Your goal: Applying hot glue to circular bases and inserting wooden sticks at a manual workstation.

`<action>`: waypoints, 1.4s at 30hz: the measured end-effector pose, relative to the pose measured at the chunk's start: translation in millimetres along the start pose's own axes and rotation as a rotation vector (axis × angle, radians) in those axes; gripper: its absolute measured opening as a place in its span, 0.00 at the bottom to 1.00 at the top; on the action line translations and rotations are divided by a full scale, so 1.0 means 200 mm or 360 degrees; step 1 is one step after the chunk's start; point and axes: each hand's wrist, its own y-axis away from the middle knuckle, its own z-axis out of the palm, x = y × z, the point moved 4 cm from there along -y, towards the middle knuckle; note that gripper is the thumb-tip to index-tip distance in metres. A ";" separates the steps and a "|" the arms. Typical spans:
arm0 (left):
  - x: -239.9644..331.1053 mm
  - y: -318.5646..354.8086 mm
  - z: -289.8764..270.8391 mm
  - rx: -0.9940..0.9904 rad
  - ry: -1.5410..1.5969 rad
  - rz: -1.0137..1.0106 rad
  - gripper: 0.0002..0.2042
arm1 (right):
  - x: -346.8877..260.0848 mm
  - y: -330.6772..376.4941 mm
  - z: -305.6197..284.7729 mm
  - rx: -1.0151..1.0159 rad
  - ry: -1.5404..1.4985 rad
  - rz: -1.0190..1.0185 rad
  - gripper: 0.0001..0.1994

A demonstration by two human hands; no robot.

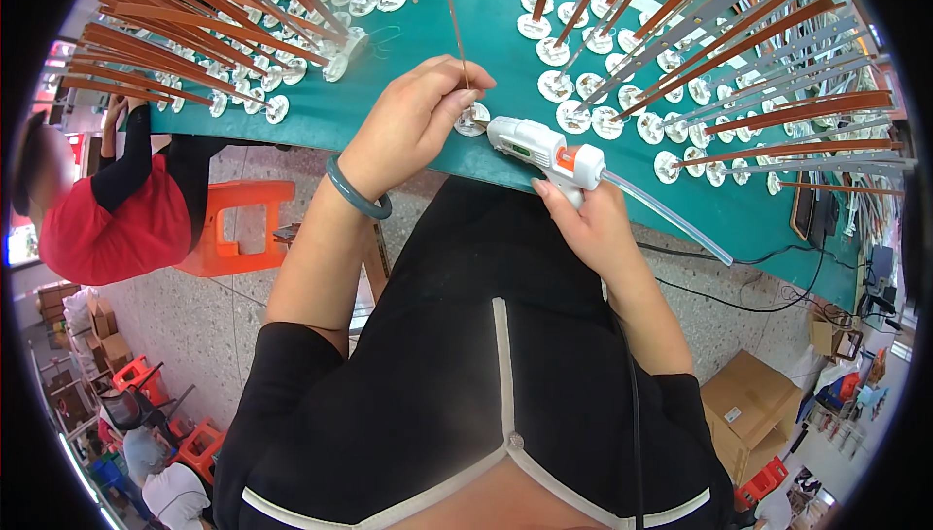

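My left hand (413, 117) pinches a thin brown stick (452, 20) that stands upright on a small round white disc (472, 120) at the near edge of the green table (428, 5). A grey-green bangle (356, 192) circles that wrist. My right hand (583, 224) grips a white glue gun with an orange trigger (544, 151). Its nozzle points left, close to the disc. A clear glue stick (666, 217) juts from the back of the gun.
Many finished discs with long brown sticks (194, 44) lean across the table's left and right (739, 73) sides. A person in red (107, 209) stands at the left by an orange stool (238, 224). Black cables (739, 268) and cardboard boxes (753, 404) lie on the floor at right.
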 end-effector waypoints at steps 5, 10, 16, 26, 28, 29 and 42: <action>0.00 0.00 -0.01 0.0075 -0.0004 -0.0028 0.07 | 0.00 0.00 0.00 0.0019 -0.0031 -0.0031 0.14; 0.00 0.00 -0.01 0.0168 0.0018 -0.0019 0.06 | 0.01 0.00 0.00 0.0033 -0.0031 -0.0020 0.13; -0.02 0.01 0.00 0.0200 0.0093 -0.0041 0.06 | 0.02 0.00 0.01 0.0057 -0.0084 -0.0075 0.12; -0.01 0.02 -0.02 0.0255 0.0113 -0.0097 0.07 | 0.03 0.01 0.01 0.0053 -0.0093 -0.0026 0.12; -0.02 0.02 -0.01 0.0271 0.0164 -0.0114 0.07 | 0.02 0.01 0.01 0.0063 -0.0138 -0.0026 0.12; -0.02 0.02 -0.01 0.0270 0.0164 -0.0115 0.07 | 0.02 0.01 0.01 0.0073 -0.0181 -0.0025 0.12; -0.07 0.05 -0.01 0.0246 0.0490 -0.0234 0.09 | 0.04 0.03 -0.02 0.0056 -0.0307 0.0022 0.10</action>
